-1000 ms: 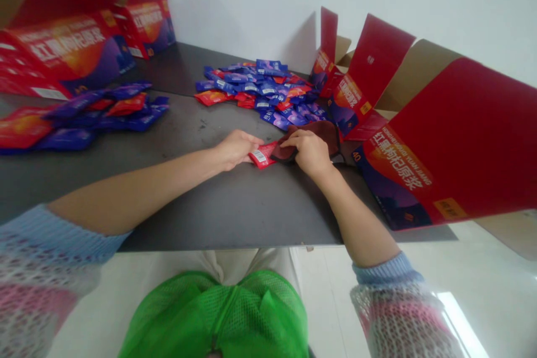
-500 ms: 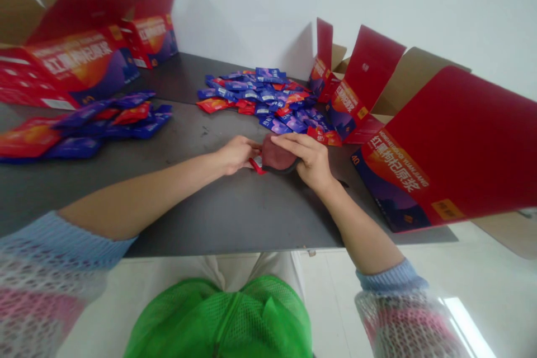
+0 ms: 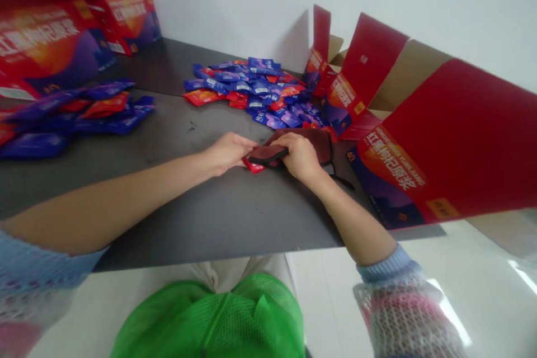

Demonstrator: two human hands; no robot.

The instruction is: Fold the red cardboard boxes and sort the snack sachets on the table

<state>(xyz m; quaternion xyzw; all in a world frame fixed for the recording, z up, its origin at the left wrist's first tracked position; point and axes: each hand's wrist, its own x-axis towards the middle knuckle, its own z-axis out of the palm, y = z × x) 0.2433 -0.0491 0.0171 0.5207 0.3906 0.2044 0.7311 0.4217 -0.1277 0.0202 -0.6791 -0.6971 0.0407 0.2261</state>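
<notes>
My left hand (image 3: 225,152) rests on the dark table (image 3: 218,212), fingers closed on the end of a red sachet (image 3: 251,165). My right hand (image 3: 297,154) is closed on a dark red cloth (image 3: 315,142) with a black cord, pressing it over the sachet. Most of the sachet is hidden under the cloth and my fingers.
A heap of blue and red sachets (image 3: 260,92) lies behind my hands, another pile of sachets (image 3: 75,114) at the left. Open red cartons (image 3: 423,140) stand at the right, more red boxes (image 3: 54,39) at the back left. A green mesh bag (image 3: 213,319) sits in my lap.
My right hand has drawn the cloth further over the red sachet, so less of the sachet shows. The left hand stays at its end. The camera has shifted slightly.
</notes>
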